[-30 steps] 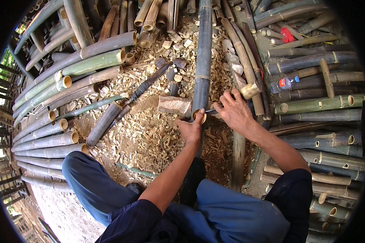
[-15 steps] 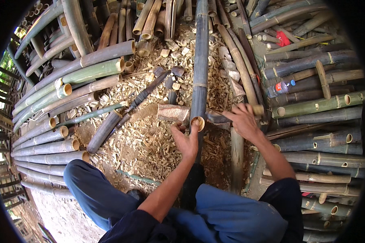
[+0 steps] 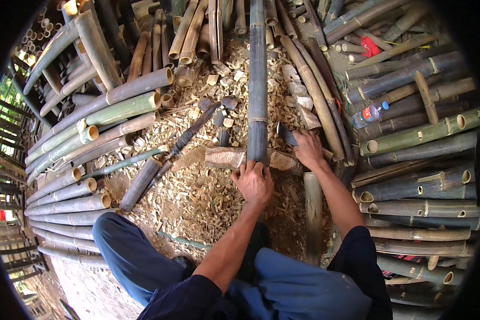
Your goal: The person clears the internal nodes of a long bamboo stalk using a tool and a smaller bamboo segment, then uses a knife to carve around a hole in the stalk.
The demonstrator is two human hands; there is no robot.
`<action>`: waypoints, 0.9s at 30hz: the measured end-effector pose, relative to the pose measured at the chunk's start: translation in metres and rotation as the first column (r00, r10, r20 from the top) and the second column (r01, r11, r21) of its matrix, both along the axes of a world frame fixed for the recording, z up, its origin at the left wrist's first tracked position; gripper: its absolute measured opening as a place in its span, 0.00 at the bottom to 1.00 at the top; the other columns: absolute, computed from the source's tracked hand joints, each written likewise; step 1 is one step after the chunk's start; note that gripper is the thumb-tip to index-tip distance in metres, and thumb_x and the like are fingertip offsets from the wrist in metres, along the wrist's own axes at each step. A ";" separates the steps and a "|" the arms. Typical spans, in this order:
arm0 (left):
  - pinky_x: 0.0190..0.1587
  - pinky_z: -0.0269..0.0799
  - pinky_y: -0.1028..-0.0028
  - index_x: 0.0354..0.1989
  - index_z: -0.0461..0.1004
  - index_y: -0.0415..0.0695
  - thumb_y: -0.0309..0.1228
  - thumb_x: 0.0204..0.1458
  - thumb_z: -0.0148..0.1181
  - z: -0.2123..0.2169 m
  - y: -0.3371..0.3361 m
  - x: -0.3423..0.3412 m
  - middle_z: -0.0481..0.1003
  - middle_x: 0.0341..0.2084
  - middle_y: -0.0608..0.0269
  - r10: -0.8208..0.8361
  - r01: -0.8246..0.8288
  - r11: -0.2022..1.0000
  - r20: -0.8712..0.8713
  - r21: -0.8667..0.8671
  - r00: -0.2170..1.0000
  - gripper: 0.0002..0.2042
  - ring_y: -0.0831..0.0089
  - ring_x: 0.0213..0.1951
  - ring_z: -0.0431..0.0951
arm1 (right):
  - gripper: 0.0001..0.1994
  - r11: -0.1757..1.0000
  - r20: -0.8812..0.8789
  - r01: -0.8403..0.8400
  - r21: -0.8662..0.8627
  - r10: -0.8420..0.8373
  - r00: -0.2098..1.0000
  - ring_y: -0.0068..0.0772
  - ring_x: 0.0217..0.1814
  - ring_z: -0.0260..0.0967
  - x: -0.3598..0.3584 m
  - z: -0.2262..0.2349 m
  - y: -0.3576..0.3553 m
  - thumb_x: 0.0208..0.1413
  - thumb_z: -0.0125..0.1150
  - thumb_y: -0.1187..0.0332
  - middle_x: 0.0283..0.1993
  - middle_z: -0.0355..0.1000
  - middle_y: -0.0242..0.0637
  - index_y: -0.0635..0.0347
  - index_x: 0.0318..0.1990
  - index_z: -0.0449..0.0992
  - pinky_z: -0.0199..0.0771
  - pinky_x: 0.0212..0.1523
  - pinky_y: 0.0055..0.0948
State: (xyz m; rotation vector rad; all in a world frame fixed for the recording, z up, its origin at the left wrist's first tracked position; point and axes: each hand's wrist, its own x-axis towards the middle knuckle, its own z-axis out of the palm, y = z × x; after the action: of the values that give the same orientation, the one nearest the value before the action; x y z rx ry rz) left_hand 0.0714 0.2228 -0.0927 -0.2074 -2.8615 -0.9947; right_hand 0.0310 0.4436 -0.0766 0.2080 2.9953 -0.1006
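Observation:
A long dark bamboo pole runs away from me up the middle, its near part lying across a rough wooden block. My left hand is closed over the pole's near end, fingers curled on top, so the cut opening is hidden. Just right of the pole, my right hand grips a chopping knife whose short dark blade points toward the pole without touching it. Most of the knife's handle is covered by my fingers. Bamboo chips lie all around the block.
Stacked bamboo poles lie on the left, and more cut poles fill the right, with a plastic bottle on them. A dark-handled tool and a short bamboo piece lie among the chips. An upright post stands near my right forearm.
My left hand has shifted from beside the pole's open end to over it, covering the opening. The right hand has moved slightly up and left, turning the knife blade upward.

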 end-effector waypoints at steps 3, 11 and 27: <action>0.47 0.68 0.54 0.31 0.81 0.44 0.32 0.53 0.67 0.005 0.001 0.000 0.77 0.33 0.61 0.061 -0.064 0.965 0.018 0.255 0.998 0.06 0.63 0.39 0.77 | 0.27 0.999 -0.041 -0.005 0.035 0.007 0.999 0.53 0.62 0.67 -0.005 -0.018 0.004 0.55 0.67 0.73 0.57 0.71 0.49 0.58 0.65 0.72 0.70 0.63 0.51; 0.20 0.55 0.78 0.20 0.76 0.44 0.41 0.66 0.60 0.026 -0.119 -0.060 0.70 0.14 0.69 0.192 -0.532 0.556 0.524 0.639 0.830 0.21 0.82 0.17 0.61 | 0.29 0.968 -0.296 0.161 -0.191 -0.213 0.931 0.57 0.59 0.68 0.101 0.026 -0.020 0.58 0.67 0.64 0.55 0.68 0.52 0.62 0.66 0.67 0.68 0.60 0.54; 0.32 0.77 0.75 0.50 0.78 0.43 0.35 0.58 0.67 -0.035 -0.189 -0.057 0.79 0.32 0.66 -0.234 -0.396 0.741 0.761 0.542 0.605 0.15 0.76 0.30 0.80 | 0.42 0.818 0.400 0.565 -0.112 -0.483 0.779 0.62 0.59 0.72 0.393 0.016 0.007 0.49 0.75 0.60 0.59 0.71 0.57 0.60 0.69 0.59 0.73 0.58 0.56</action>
State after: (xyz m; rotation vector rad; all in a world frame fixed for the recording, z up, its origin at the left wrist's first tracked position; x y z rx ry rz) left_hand 0.0144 0.0337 -0.1276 0.6217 -2.7658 -2.5576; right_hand 0.4240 0.4504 -0.0607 0.9332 2.4492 -0.4125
